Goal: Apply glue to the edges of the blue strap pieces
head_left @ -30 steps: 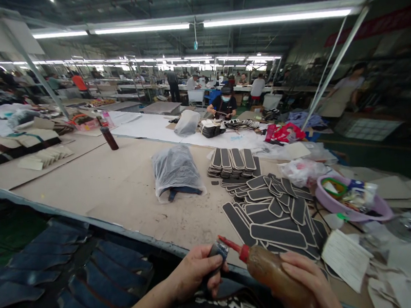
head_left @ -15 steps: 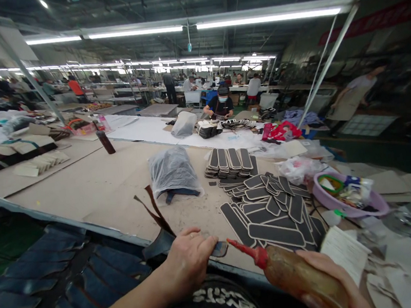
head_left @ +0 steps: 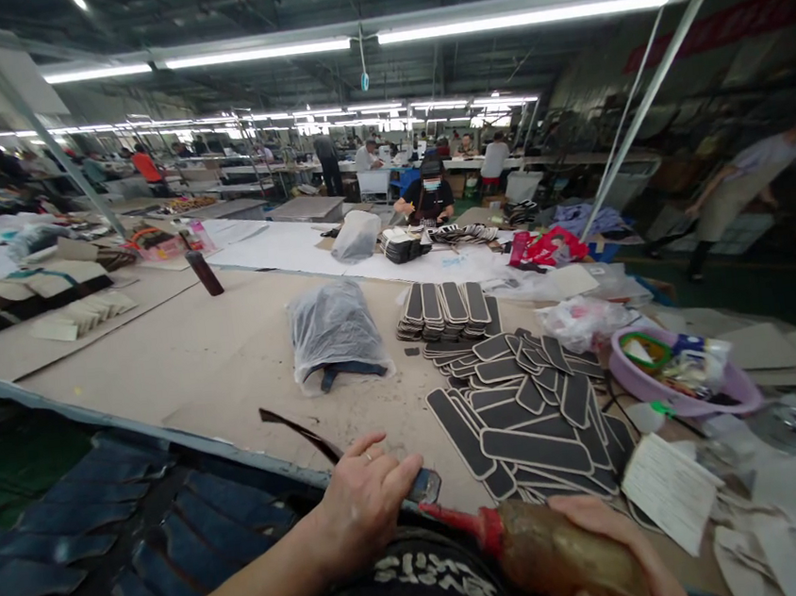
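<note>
Long rows of strip lights are glowing over a wide surface (head_left: 233, 353) in a busy workshop. At its near edge the left hand (head_left: 363, 505) is pinching a small dark piece (head_left: 424, 485) with a strap (head_left: 302, 431) curling up behind it. The right hand (head_left: 613, 550) is gripping a brown glue bottle (head_left: 553, 552), its red nozzle (head_left: 456, 519) pointing at the piece. Black padded strips (head_left: 523, 403) are lying just beyond.

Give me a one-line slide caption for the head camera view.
Left hand grips a dark strap piece as the right hand aims a red-tipped glue bottle at it.
</note>
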{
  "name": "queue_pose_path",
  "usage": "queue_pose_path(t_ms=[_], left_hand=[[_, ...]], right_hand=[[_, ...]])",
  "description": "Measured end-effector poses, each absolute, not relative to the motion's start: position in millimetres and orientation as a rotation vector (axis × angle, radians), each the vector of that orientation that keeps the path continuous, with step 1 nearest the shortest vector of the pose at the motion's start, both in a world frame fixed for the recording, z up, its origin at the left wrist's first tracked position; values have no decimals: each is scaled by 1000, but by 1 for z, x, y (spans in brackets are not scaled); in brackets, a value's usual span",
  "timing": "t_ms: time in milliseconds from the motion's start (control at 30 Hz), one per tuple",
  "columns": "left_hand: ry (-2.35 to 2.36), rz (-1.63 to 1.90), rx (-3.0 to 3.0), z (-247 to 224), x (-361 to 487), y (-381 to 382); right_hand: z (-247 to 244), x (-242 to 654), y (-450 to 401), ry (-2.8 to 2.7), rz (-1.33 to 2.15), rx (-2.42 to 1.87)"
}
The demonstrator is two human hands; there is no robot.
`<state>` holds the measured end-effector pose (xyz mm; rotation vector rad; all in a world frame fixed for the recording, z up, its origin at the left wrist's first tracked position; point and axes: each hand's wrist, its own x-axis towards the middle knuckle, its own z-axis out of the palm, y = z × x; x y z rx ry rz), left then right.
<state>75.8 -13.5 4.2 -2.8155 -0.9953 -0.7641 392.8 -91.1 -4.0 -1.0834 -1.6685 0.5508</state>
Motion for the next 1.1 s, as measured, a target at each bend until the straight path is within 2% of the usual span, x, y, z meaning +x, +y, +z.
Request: queue_pose_path(t_ms=[233,667,867,1100], left_hand=[[-935,-697,-2805,11,77,-15],[-949,-692,-2797,1,76,-8],[-950,-758,-2754,-1,77,-8],[-934,-739,-2784,-3,76,-8]], right_hand=[[-21,389,-88,-1424,620,-1266],[-19,379,-92,-1483,809,-1082],[-44,375,-100,-1002,1030,-1377],[-58,382,-97,-1067,1101,-1375]])
